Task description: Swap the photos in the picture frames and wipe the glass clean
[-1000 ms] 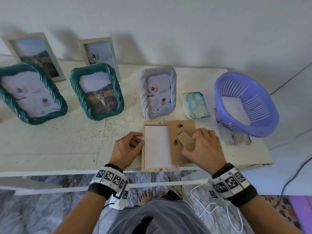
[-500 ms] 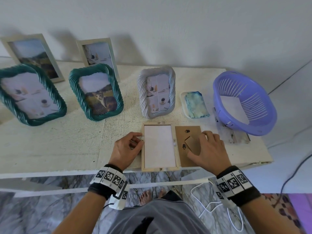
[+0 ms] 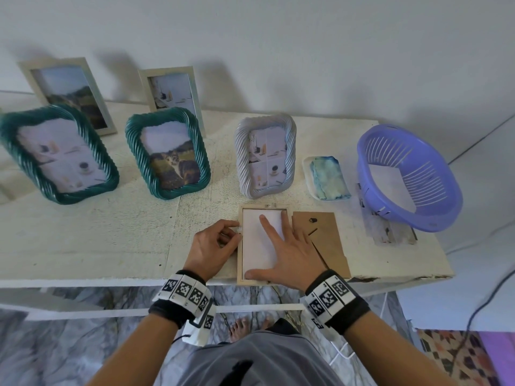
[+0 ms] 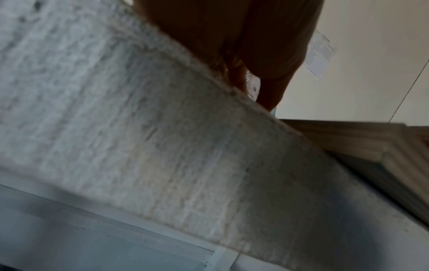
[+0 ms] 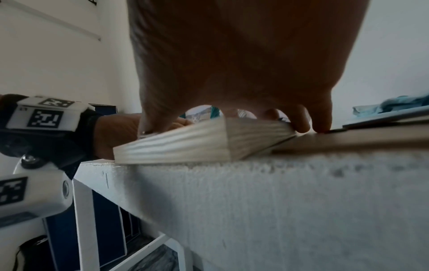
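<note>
Backing (image 3: 324,240) is off; our right hand (image 3: 287,252) lies flat, fingers spread, on the photo (image 3: 256,246), left hand (image 3: 216,243) pinches the frame (image 3: 239,263) edge. Swap and wiping remain.

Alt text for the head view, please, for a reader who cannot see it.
A person's right hand lies spread on white paper in a face-down wooden frame at the table edge; the left hand holds the frame's left side. Its cardboard backing lies alongside; five upright frames stand behind.
</note>
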### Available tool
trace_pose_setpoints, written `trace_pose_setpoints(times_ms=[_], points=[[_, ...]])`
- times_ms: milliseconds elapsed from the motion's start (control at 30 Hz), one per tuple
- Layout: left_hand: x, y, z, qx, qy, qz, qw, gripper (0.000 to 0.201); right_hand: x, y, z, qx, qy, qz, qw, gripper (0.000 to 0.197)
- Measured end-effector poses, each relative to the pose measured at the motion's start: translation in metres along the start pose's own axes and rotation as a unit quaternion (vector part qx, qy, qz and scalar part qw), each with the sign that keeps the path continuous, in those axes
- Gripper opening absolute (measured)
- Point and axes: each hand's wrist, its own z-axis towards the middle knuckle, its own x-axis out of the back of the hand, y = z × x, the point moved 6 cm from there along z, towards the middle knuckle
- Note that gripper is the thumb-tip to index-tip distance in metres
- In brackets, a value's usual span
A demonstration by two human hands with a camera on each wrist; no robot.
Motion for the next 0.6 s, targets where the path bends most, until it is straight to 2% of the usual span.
trace_pose_setpoints(times_ms=[233, 467, 600], points=[[0.0, -0.001, 0.0, 0.005, 0.001, -0.001, 1.0, 0.022, 0.002, -0.004, 0.011, 0.0, -0.009, -0.026, 1.0, 0.136], [0.0, -0.001, 0.0, 0.003, -0.002, 0.006, 1.0, 0.023, 0.01, -0.009, 0.009, -0.003, -0.003, 0.005, 1.0, 0.144], [0.001, -0.002, 0.0, 0.005, -0.001, 0.006, 1.0, 0.023, 0.015, -0.01, 0.011, -0.005, 0.017, 0.021, 1.0, 0.141]])
